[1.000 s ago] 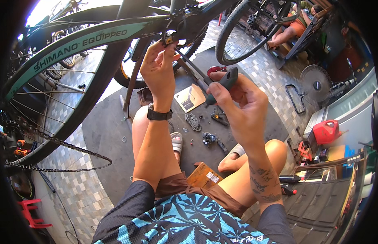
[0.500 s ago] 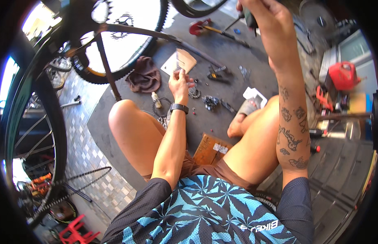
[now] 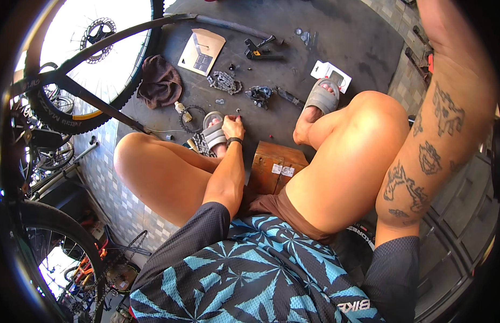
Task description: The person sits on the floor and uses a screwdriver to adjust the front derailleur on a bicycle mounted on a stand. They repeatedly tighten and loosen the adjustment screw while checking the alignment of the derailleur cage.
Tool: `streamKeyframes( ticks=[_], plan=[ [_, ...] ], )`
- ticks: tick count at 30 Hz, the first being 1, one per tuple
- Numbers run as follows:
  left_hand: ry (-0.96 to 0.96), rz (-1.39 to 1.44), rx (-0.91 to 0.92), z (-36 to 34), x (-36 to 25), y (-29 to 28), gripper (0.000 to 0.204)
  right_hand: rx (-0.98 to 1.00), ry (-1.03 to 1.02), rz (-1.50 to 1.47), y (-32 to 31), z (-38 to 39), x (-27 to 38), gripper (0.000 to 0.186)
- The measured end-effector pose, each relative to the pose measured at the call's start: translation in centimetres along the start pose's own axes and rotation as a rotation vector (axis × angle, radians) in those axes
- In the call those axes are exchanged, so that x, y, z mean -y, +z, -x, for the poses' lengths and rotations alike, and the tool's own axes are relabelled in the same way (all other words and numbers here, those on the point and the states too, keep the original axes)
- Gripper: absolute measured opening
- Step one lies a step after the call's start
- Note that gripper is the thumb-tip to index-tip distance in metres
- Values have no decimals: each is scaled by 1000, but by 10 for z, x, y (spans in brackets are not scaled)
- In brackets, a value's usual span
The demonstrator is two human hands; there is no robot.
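Hanging low near left sandal [image 3: 213,136]: left hand [image 3: 233,127], fingers bunched, can't tell if holding | chain [image 3: 224,82], gear changer [image 3: 259,96] on floor mat [image 3: 357,32] ahead, likely spread for reach | right hand out of frame

Head view: wide fisheye worn on your head, facing steeply down; your black-and-blue leaf-patterned shirt [image 3: 250,264] near, your bare left hand [image 3: 233,128] farther, dark grey floor mat [image 3: 365,56] beyond.
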State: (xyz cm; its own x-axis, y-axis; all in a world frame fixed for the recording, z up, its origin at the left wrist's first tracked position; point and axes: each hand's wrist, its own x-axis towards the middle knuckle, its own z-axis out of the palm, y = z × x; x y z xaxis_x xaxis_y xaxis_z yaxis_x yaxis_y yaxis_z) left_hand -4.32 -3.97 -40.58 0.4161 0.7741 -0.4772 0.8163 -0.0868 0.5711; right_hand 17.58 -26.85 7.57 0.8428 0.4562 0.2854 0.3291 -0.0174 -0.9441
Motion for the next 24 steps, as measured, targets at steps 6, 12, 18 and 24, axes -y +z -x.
streamKeyframes(
  ticks=[6, 12, 18, 24],
  plan=[
    [116, -295, -69, -3, -22, 2, 29, 18, 32, 21, 1, 15, -15, 32],
    [363, -422, -91, -4, -33, -3, 30, 25, 16, 40, -2, 6, -13, 31],
    [239, -329, -44, -2, -60, -8, 29, 21, -46, 59, -6, -25, 7, 31],
    [-72, 1325, 397, 50, -178, -76, 16, 49, -113, 76, 7, -82, 36, 30]
  ],
)
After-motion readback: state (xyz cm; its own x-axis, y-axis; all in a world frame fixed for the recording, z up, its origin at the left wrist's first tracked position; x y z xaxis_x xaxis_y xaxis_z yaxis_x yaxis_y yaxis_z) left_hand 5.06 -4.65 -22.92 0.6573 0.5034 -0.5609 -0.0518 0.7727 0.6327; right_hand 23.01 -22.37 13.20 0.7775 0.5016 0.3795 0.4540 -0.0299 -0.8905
